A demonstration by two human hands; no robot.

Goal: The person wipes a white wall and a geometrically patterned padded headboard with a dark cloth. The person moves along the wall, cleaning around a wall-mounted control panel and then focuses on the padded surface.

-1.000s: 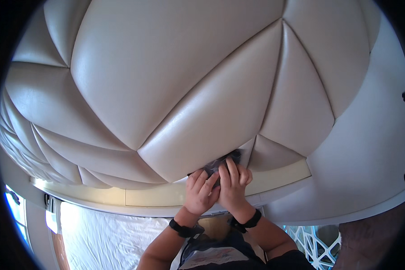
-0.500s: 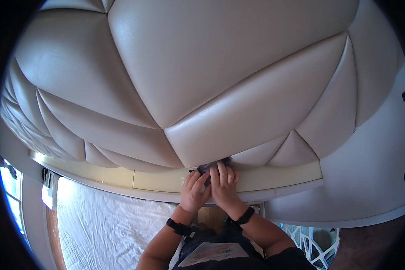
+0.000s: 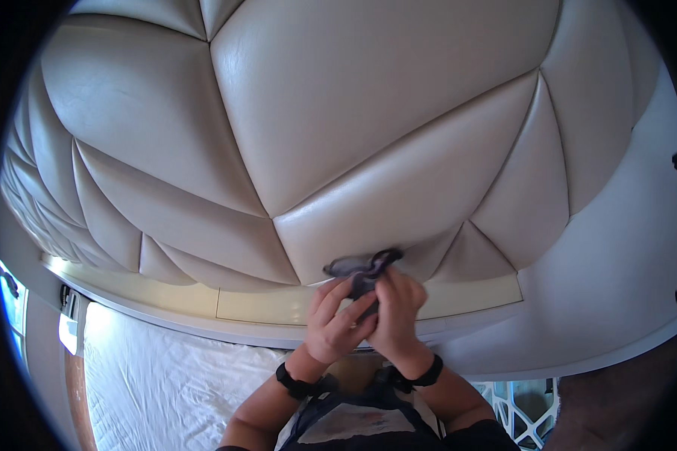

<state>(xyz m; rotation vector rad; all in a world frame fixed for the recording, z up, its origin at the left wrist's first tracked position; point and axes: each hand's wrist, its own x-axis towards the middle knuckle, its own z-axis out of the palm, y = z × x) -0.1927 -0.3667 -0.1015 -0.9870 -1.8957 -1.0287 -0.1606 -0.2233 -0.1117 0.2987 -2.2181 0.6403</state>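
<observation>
In front of my body, both hands are together around a crumpled dark grey cloth. My left hand has its fingers closed on the lower left side of the cloth. On the other side, my right hand pinches it, with its fingertips partly hidden behind the folds. One end of the cloth sticks out beyond the fingers, somewhat blurred. Behind it is a large padded beige panel with deep seams. The cloth overlaps the panel's lower edge in view; whether it touches is unclear. A cream ledge runs beneath the padding.
A bed or mattress with a wrinkled white sheet lies at the lower left. A smooth pale wall section curves off to the right. Near the lower right is a white lattice piece beside dark brown flooring. A window is far left.
My hands have lifted from the ledge, and more of the cloth shows between them. The cloth has changed shape, its end now spread above the fingers. The view has shifted slightly.
</observation>
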